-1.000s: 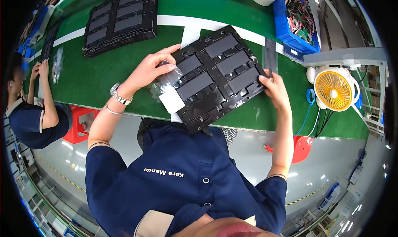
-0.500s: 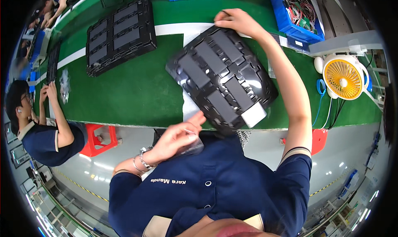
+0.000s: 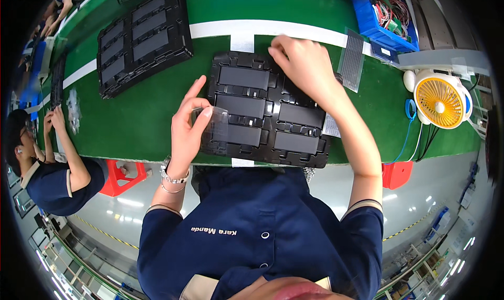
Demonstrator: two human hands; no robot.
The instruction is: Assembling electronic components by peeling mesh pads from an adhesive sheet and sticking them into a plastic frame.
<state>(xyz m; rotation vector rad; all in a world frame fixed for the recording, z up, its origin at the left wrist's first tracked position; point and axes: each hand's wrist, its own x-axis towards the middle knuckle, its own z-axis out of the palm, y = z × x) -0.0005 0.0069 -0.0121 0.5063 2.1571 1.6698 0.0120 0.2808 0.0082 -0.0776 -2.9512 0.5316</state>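
Black tray (image 3: 267, 141): grey panels (image 3: 240, 106) seated, far right part hidden. Left hand (image 3: 188, 122) pinches clear film (image 3: 219, 124) over tray's left side — right hand (image 3: 307, 66) curled at its far edge, hold unclear.

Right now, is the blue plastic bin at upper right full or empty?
Not empty: the blue bin holds tangled red and white wires; how full, unclear.

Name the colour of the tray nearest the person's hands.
The tray is black with dark grey rectangular panels, best seen in the head view.
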